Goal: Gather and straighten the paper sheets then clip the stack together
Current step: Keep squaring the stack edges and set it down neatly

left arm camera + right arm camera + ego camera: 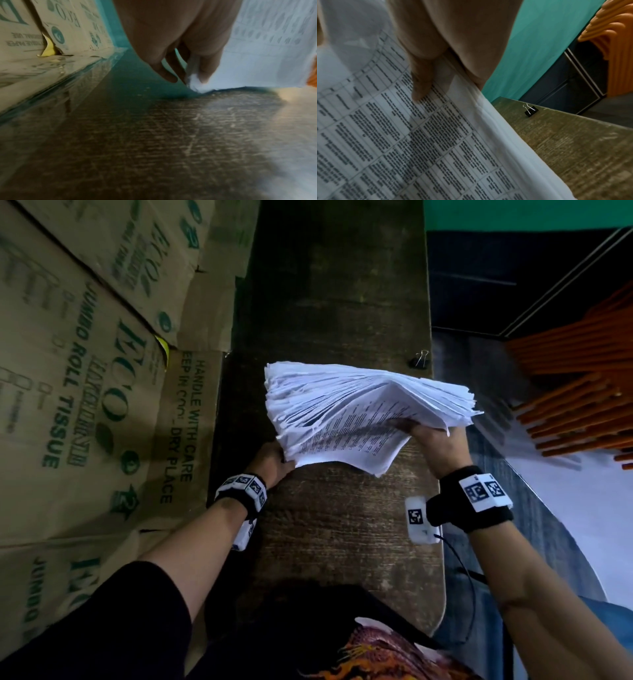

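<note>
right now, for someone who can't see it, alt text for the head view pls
Both hands hold an uneven, fanned stack of printed paper sheets above a dark wooden table, left hand at its corner, right hand at its edge. A black binder clip lies beyond.

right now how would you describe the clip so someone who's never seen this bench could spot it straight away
Start at the long dark wooden bench that runs away from the person, and follow its right edge past the paper stack held in both hands. Just beyond the stack's far right corner sits the binder clip, alone on the wood. It is small and black with silver wire handles, the only metal thing there.
</note>
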Available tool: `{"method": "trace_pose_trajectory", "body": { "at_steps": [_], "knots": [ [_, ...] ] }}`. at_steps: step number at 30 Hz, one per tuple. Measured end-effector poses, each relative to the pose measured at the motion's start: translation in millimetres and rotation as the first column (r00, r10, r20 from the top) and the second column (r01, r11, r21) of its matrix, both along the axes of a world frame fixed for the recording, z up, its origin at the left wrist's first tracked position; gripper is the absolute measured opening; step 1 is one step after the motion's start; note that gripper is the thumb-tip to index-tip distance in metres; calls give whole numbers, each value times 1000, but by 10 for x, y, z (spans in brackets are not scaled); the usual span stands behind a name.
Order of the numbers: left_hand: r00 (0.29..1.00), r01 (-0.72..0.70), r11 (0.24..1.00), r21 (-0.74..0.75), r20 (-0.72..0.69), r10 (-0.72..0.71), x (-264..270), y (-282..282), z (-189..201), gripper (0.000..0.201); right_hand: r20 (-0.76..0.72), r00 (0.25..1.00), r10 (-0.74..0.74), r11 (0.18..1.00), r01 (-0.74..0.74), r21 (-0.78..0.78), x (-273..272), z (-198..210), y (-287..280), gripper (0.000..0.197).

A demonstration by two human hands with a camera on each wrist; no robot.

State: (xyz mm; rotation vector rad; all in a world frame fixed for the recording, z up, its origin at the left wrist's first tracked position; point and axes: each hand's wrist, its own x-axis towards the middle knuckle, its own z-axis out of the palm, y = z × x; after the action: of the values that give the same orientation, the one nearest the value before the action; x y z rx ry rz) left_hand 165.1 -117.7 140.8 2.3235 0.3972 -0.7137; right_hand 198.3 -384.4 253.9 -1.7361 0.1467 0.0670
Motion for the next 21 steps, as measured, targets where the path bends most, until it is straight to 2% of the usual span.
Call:
{"method": "trace_pose_trajectory", "body": {
  "at_steps": [3, 7, 10, 12, 13, 15, 17, 21],
  "knots": [
    [1000, -24, 1000, 10, 16, 24, -42, 10, 34, 38, -19, 1000, 10, 1000, -10, 19, -70, -42, 10, 37],
    [998, 16, 1000, -12, 56, -16, -60, 2, 234, 37, -36, 999, 34, 999, -34, 13, -47, -69, 6, 44],
    [974, -111, 973, -202, 173, 147, -38, 7, 464, 46, -39, 997, 73, 996, -70, 57, -43, -16, 20, 45],
    [920, -132, 925, -357, 304, 249, -24, 47, 718, 52, 6, 993, 118, 988, -118, 97, -45, 40, -15, 46],
    [878, -69, 904, -421, 404, 255, -11, 83, 863, 55, 46, 990, 137, 983, -141, 116, -33, 71, -59, 48],
    [734, 75, 838, -541, 599, 321, 20, 122, 1061, 67, 105, 985, 140, 974, -156, 163, 1, 119, -129, 54],
    [655, 131, 768, -627, 636, 408, 79, 17, 1205, 65, 135, 982, 135, 977, -155, 150, 38, 125, -111, 55],
    [604, 42, 758, -651, 621, 500, 163, -160, 1291, 46, 178, 974, 143, 988, -152, 36, 62, 175, -9, 54]
  ]
}}
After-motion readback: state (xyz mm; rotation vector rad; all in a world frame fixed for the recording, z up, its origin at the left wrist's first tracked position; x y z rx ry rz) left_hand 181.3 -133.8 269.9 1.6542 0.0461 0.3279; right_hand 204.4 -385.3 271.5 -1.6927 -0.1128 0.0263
